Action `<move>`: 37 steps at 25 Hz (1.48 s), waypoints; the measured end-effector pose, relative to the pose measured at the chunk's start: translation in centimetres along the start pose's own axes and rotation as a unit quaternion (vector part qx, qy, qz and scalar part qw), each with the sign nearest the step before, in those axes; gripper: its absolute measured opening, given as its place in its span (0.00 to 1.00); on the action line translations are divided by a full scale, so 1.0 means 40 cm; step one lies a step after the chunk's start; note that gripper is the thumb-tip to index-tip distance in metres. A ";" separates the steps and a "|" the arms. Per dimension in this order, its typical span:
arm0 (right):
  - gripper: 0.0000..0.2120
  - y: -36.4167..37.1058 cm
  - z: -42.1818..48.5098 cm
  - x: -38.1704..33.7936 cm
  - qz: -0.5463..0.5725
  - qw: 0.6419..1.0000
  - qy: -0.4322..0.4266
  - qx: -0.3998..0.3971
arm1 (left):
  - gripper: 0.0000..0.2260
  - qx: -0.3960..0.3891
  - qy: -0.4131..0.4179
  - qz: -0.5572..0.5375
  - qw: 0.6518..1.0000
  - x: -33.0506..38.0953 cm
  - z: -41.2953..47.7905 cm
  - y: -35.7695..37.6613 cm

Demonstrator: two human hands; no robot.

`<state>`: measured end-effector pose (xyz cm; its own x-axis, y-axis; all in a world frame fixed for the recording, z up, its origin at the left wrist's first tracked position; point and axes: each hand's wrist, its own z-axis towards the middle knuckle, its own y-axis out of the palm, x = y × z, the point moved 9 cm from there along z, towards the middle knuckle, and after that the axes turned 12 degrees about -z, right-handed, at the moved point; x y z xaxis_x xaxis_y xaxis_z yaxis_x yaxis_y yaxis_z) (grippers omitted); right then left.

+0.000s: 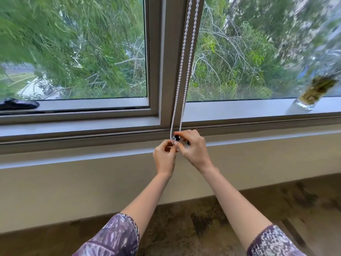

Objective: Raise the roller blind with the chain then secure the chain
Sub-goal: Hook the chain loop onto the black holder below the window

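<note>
Below two window panes [73, 52], left hand [164, 156] and right hand [193, 150] both pinch one two-strand beaded chain [184, 61].

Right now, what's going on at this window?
A person is working at the bottom of the white bead chain, whose two strands hang down along the window's central post. The left hand pinches the loop's lower end, and the right hand pinches the chain at a small dark fitting on the frame. No blind shows over the panes. The chain looks mid-securing, not plainly fastened.
</note>
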<state>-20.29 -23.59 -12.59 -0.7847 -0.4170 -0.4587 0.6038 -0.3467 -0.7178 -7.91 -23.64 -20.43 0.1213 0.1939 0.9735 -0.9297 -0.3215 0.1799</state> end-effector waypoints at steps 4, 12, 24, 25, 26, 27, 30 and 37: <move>0.12 0.016 -0.010 -0.013 -0.022 1.000 0.005 0.004 | 0.07 -0.004 0.002 0.020 1.000 0.006 -0.011 -0.008; 0.13 0.047 -0.013 -0.027 -0.033 0.998 -0.004 -0.046 | 0.05 -0.032 -0.020 0.016 0.999 -0.004 -0.020 -0.033; 0.13 0.025 -0.026 -0.018 0.078 0.994 0.065 -0.047 | 0.07 -0.020 -0.023 -0.070 0.997 -0.013 -0.025 -0.043; 0.12 0.007 -0.030 0.004 0.122 0.987 0.103 -0.015 | 0.07 -0.023 -0.035 -0.087 0.995 -0.019 -0.026 -0.038; 0.12 -0.008 -0.035 0.030 0.154 0.977 0.144 0.012 | 0.08 -0.024 -0.047 -0.102 0.993 -0.026 -0.027 -0.034; 0.11 -0.018 -0.038 0.056 0.171 0.969 0.178 0.028 | 0.09 -0.024 -0.060 -0.113 0.991 -0.033 -0.029 -0.030; 0.11 -0.017 -0.042 0.107 0.169 0.962 0.215 0.001 | 0.08 -0.036 -0.093 -0.132 0.986 -0.049 -0.032 -0.001; 0.12 0.033 -0.051 0.123 0.083 0.977 0.151 -0.127 | 0.10 -0.121 -0.061 -0.027 0.990 -0.042 -0.039 0.082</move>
<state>-23.62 -24.37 -16.87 -0.7071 -0.1692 -0.6866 0.7026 -0.0590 -0.7091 -11.70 -23.58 -21.71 0.2009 0.0871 0.9757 -0.9749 -0.0797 0.2079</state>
